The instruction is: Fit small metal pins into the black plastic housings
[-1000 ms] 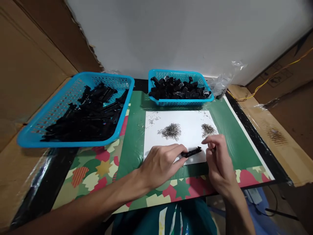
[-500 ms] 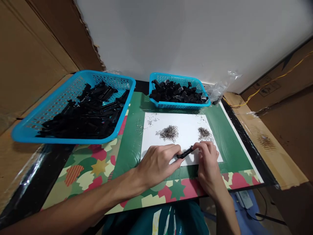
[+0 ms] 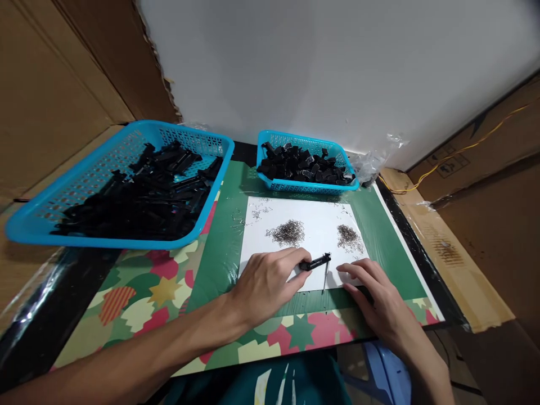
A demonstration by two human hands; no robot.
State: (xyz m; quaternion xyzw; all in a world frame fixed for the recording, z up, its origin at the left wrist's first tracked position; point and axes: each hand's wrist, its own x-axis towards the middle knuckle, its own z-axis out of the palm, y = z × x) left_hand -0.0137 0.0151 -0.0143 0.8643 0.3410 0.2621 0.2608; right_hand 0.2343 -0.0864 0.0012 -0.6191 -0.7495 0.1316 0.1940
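My left hand (image 3: 272, 284) pinches one end of a long narrow black plastic part (image 3: 317, 262), held tilted over a white sheet (image 3: 316, 212). My right hand (image 3: 375, 292) is apart from the part, just to its right, with fingers spread and nothing visible in them. Below the part's far end a thin metal rod (image 3: 325, 278) shows; whether it touches the part I cannot tell. Two piles of tiny wire pieces, perhaps springs, lie on the sheet: a larger left pile (image 3: 289, 232) and a smaller right pile (image 3: 349, 236).
A large blue basket (image 3: 105, 243) of long black parts stands at the left. Behind the sheet is a smaller blue basket (image 3: 310, 185) of short black pieces. A clear plastic bag (image 3: 371, 166) sits beside it. Cardboard (image 3: 476, 225) borders the right side.
My right hand has let go of the black part's far end and moved right, its fingers opening. My left hand still holds the part. The thin rod now shows.
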